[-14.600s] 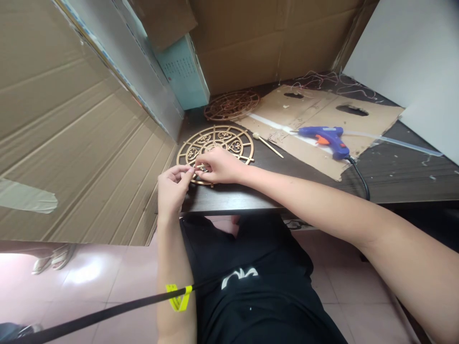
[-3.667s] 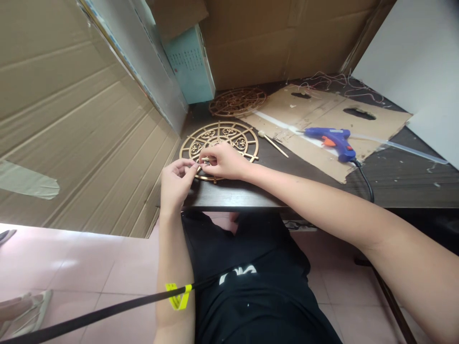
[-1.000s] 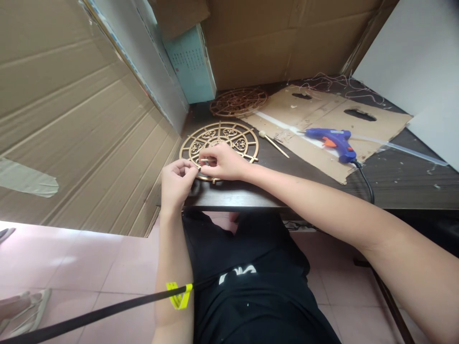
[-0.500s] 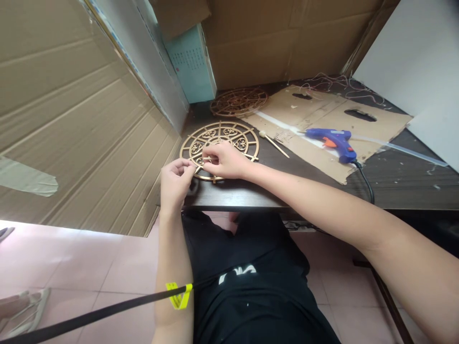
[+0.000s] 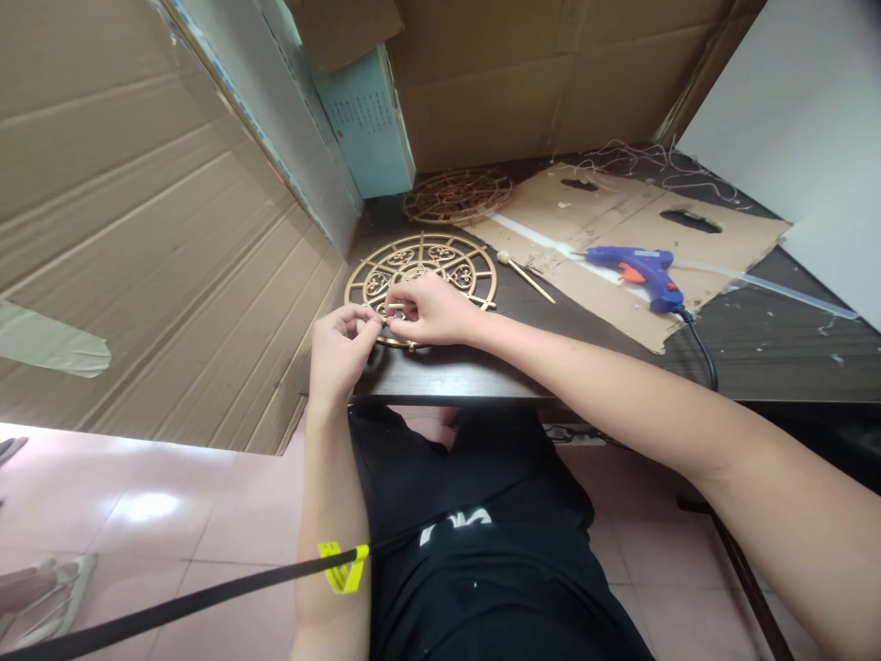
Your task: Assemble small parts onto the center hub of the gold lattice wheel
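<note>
A round golden openwork panel (image 5: 484,250) with scroll patterns lies flat on the dark table. Over its near left rim, my left hand (image 5: 339,351) is closed in a pinch; what sits between thumb and fingertips is too small to make out. My right hand (image 5: 444,310) rests over the near middle of the panel, fingers bent and closed. A short pale stick (image 5: 397,306) shows between its thumb and forefinger. The fingertips of both hands almost meet, and the hands cover part of the near side of the panel.
A blue glue gun (image 5: 637,266) lies on a flat cardboard sheet (image 5: 619,207) at right. Near the panel is a thin stick with a round head (image 5: 529,278). Behind lies a darker openwork panel (image 5: 458,195). Cardboard walls (image 5: 158,229) and a light-blue box (image 5: 368,119) bound the left and back.
My left hand has shifted slightly right, bringing its pinched fingertips closer to my right hand. The right hand has barely moved, and the panel lies where it was.
</note>
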`<action>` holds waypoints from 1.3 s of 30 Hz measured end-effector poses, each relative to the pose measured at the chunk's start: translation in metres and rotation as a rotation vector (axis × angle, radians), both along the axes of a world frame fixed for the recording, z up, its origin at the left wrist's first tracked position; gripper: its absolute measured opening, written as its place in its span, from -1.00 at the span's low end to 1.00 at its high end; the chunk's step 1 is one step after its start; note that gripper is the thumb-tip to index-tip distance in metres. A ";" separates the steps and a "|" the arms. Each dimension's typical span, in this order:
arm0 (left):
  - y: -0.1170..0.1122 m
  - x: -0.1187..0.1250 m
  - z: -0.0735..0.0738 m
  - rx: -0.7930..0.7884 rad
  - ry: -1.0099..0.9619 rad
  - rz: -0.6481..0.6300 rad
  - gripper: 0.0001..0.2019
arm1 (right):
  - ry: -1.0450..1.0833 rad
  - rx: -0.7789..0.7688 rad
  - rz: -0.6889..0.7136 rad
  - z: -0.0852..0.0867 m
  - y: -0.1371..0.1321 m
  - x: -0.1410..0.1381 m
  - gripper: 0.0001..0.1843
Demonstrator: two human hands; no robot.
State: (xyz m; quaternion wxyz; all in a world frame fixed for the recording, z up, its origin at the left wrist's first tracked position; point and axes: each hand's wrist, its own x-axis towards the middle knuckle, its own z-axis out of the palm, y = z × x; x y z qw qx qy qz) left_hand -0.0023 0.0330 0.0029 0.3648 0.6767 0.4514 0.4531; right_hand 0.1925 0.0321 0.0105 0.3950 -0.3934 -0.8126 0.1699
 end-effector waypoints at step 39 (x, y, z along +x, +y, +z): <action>-0.007 0.001 0.007 -0.036 0.030 -0.025 -0.92 | -0.028 0.029 -0.007 0.000 0.001 -0.004 -0.80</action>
